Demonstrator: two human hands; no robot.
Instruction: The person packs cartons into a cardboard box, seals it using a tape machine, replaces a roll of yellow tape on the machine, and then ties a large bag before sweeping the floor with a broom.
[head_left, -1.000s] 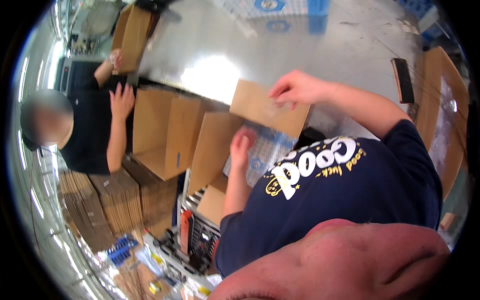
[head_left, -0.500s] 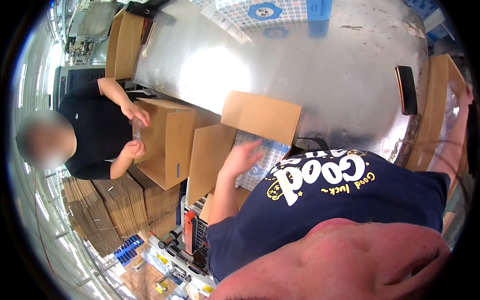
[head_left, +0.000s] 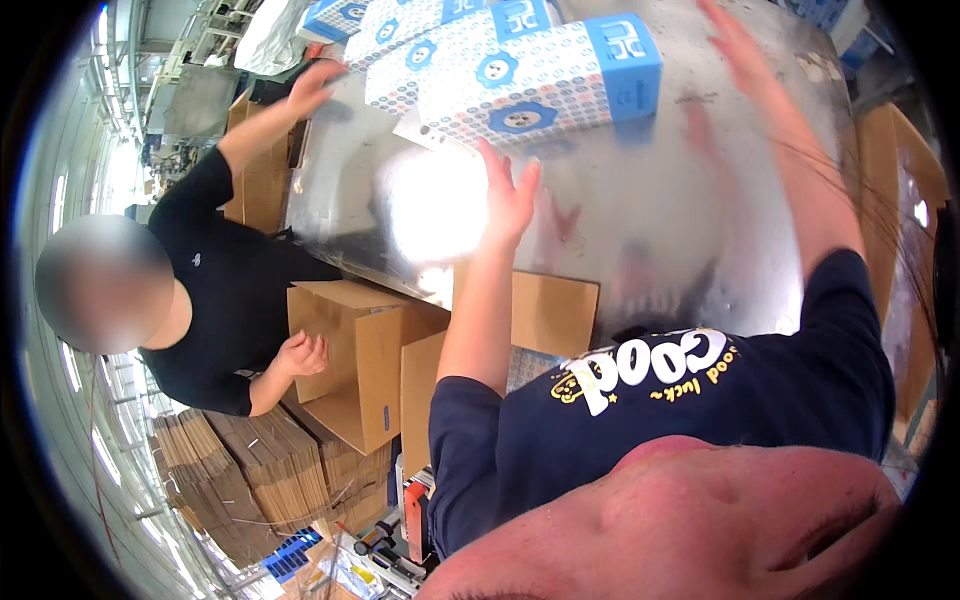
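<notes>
My left hand [head_left: 510, 200] is raised over the metal table with its fingers apart and nothing in it. Farther off to the right, my right hand [head_left: 738, 50] reaches across the table, also open and with no object in its fingers. Between and beyond my hands stand several patterned blue-and-white boxes; the nearest box [head_left: 540, 90] has a solid blue end facing right. Close to my body, an open carton [head_left: 555, 308] has its flaps up. A bit of patterned surface shows inside it, and my left forearm and shirt hide the rest.
At the left, a co-worker [head_left: 235, 300] reaches one hand toward the table's far side. Before them stands another open carton [head_left: 375, 375]. Flattened cartons [head_left: 240, 470] are stacked below it. A carton with clear plastic inside [head_left: 880, 230] stands past the table's right edge.
My left hand has left the carton and moved out over the table; my right has moved from the right-hand carton toward the boxes. More boxes show. The co-worker's arm has stretched toward the table.
</notes>
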